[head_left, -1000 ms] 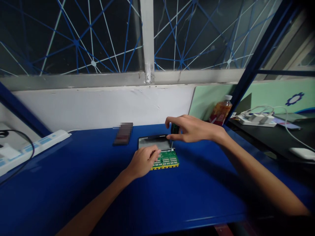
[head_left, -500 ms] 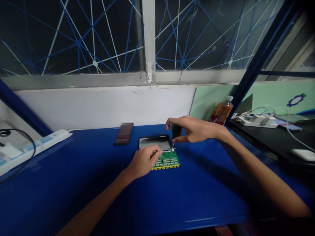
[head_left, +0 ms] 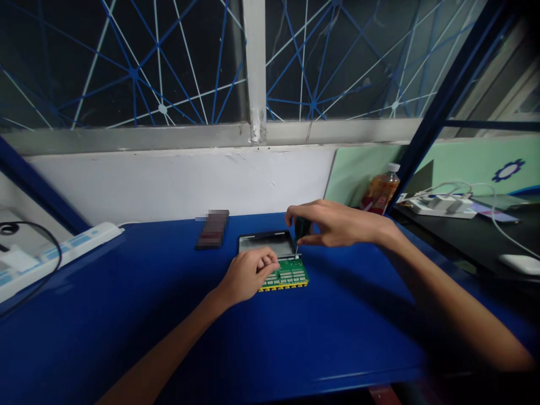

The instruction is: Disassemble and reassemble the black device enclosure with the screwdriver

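A green circuit board (head_left: pixel 291 273) with a yellow front edge lies on the blue table, joined or set against a dark open case (head_left: pixel 265 243) behind it. My right hand (head_left: pixel 333 225) is closed around a screwdriver (head_left: pixel 301 226) with a dark handle, held nearly upright. Its thin shaft points down at the board's back edge; whether the tip touches is too small to tell. Over the left part of the board rests my left hand (head_left: pixel 248 275), fingers curled and thumb pressed to them. What is in that pinch, if anything, is hidden.
A dark flat object (head_left: pixel 212 230), partly blurred out, lies behind and left of the case. A white power strip (head_left: pixel 84 247) runs along the left side. On the right are a drink bottle (head_left: pixel 381 191), a second power strip (head_left: pixel 442 206) and a white earbud-like case (head_left: pixel 521 264).
The screwdriver's shaft has shifted slightly, its lower end now nearer the board's back edge. My left fingers have curled a little differently; both hands stay in nearly the same place.
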Demonstrator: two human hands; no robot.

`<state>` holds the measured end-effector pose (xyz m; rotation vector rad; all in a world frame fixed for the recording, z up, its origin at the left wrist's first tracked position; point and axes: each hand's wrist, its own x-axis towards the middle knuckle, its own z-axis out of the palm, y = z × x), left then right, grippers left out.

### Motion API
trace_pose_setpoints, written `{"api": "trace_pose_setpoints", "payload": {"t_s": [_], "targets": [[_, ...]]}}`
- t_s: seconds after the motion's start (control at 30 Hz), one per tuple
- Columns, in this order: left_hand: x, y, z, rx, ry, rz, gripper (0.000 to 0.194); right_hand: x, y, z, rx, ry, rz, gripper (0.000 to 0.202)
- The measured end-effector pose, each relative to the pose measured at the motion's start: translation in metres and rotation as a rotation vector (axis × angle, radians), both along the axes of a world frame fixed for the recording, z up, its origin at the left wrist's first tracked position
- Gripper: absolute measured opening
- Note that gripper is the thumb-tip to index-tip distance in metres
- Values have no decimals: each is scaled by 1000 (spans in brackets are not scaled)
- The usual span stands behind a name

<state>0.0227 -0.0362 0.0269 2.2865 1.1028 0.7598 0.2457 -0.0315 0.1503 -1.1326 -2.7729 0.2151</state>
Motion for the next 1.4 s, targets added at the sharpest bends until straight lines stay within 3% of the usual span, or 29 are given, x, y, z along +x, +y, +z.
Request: {"api": "trace_pose_setpoints", "payload": {"t_s": [0.1, 0.27, 0.37, 0.47, 0.77, 1.2, 1.4], "targets": [[0, 1, -1, 25, -27, 9, 10, 2, 2, 1, -12, 8, 7, 26], [0, 1, 1, 69, -96, 29, 8, -1, 7, -1, 117, -20, -48, 27], [0, 0, 3, 80, -133, 35, 8, -1, 7, -2, 142, -26, -84, 36], [0, 0, 3, 81, -163, 20, 9, 2, 6, -2, 89, -8, -84, 41], [-1, 4, -3, 77, -187, -2, 12, 11, 13, -1, -93, 44, -23, 25], [2, 0, -4, -142, -367, -35, 16, 5, 10, -4, -50, 68, -101, 37], [2, 0, 0, -106, -344, -46, 15, 8, 15, -5, -92, 97, -15, 31]]}}
